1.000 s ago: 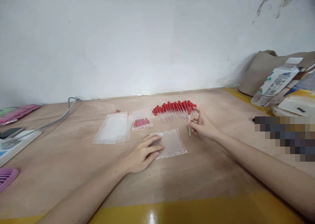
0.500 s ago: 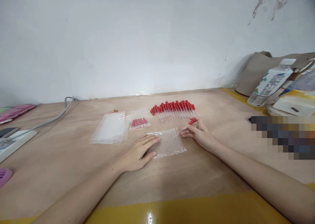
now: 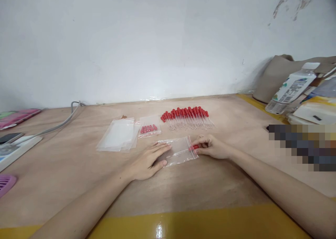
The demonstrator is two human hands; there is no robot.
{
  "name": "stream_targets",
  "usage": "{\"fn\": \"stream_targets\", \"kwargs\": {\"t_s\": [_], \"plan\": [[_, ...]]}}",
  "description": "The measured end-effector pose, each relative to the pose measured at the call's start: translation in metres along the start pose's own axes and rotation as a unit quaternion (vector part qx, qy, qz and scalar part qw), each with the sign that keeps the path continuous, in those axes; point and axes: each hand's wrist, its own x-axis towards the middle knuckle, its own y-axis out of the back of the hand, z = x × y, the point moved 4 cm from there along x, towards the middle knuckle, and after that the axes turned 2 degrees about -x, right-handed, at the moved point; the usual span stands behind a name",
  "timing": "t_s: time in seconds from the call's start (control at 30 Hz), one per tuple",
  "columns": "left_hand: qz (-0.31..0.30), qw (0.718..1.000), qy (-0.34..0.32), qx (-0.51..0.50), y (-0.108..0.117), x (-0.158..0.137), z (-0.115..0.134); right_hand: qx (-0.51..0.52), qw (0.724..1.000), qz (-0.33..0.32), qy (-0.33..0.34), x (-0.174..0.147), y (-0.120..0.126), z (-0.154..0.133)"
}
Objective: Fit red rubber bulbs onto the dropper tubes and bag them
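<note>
My left hand point(image 3: 151, 161) lies flat with fingers stretched out on the left part of a clear zip bag point(image 3: 180, 157), pressing it to the table. At the bag's red-lined mouth, my right hand point(image 3: 211, 146) pinches the red bulb of a dropper point(image 3: 194, 147). The dropper's thin clear tube lies inside the bag, pointing left. Behind the bag, a row of droppers with red bulbs point(image 3: 183, 113) is spread side by side, tubes toward me. A filled zip bag point(image 3: 149, 121) with several red-bulbed droppers lies left of that row.
A stack of flat clear bags point(image 3: 118, 135) lies left of the filled bag. A grey cable point(image 3: 60, 123) runs to a white power strip point(image 3: 23, 151) at the left. On the right stand a plastic bottle point(image 3: 292, 88) and a beige bag point(image 3: 274, 76).
My right hand has moved left and slightly down to the bag's mouth, sliding the dropper's tube into the bag. My left hand stays on the bag.
</note>
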Motion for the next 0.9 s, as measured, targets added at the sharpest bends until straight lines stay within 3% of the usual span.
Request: {"fn": "stream_targets", "kwargs": {"t_s": [0.1, 0.2, 0.33, 0.43, 0.57, 0.7, 0.9], "plan": [[0.001, 1.000, -0.002, -0.001, 0.000, 0.000, 0.001, 0.023, 0.998, -0.056, 0.011, 0.001, -0.004, -0.009], [0.016, 1.000, -0.003, -0.005, 0.000, 0.001, 0.002, 0.066, 0.994, -0.086, -0.023, 0.000, -0.004, -0.012], [0.049, 0.999, -0.001, -0.018, -0.001, 0.004, 0.001, 0.121, 0.989, -0.035, -0.074, 0.001, -0.003, -0.007], [0.065, 0.997, -0.003, -0.030, -0.003, 0.005, 0.000, 0.140, 0.988, -0.017, -0.060, 0.003, -0.009, -0.004], [0.067, 0.997, 0.002, -0.029, -0.005, 0.005, -0.003, 0.085, 0.996, -0.033, -0.016, 0.005, -0.018, -0.004], [0.059, 0.998, 0.001, -0.026, -0.005, 0.004, -0.003, 0.010, 0.998, -0.050, -0.043, 0.002, -0.019, -0.010], [0.040, 0.998, 0.002, -0.046, -0.001, 0.004, -0.002, 0.063, 0.992, -0.105, -0.040, -0.004, -0.013, -0.027]]}}
